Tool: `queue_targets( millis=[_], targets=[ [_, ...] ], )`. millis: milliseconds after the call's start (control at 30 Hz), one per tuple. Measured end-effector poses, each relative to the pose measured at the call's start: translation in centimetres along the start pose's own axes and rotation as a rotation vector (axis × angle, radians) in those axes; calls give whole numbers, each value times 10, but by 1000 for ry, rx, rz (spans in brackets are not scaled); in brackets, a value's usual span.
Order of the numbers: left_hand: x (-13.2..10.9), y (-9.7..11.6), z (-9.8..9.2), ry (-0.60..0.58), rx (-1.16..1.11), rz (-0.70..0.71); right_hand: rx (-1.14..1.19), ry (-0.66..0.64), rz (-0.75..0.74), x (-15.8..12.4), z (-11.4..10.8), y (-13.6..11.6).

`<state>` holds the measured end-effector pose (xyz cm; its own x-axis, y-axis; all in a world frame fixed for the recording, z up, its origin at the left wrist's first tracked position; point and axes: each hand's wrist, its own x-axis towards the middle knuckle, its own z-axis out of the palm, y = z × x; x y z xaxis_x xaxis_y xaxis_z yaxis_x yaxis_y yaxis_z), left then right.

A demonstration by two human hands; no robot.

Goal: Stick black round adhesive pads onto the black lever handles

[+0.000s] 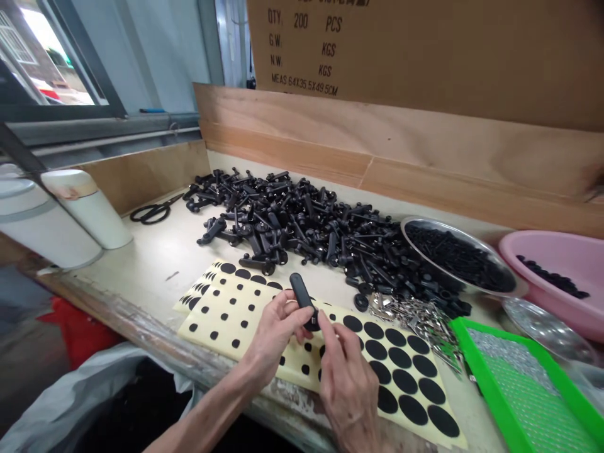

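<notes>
My left hand pinches a black plastic part with a long, round-ended arm and a wider lower end, held tilted above the sticker sheets. My right hand is closed, its fingertips at the lower end of the same part; whether it also holds something small there is hidden. Beneath both hands lie cream backing sheets with small black pads at the left and large black round pads at the right. Beyond them spreads a heap of similar black parts.
Small metal pieces lie by the heap. At the right stand a steel bowl of black pieces, a pink basin and a green tray of tiny silvery pieces. Scissors and white bottles are at the left.
</notes>
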<state>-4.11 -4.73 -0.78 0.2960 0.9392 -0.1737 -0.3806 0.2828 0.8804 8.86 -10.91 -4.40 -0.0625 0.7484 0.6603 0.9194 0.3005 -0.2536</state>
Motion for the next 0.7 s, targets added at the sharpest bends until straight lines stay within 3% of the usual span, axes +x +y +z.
queue_targets(
  millis=[200,367,700],
  targets=[
    [-13,1,-3,9,-40,-13,116,34,-105,-19,-8,-11],
    [-19,1,-3,10,-6,-9,235,125,-59,-28,-13,-7],
    [-25,0,8,16,90,-19,175,137,-74,-26,-20,-5]
  ],
)
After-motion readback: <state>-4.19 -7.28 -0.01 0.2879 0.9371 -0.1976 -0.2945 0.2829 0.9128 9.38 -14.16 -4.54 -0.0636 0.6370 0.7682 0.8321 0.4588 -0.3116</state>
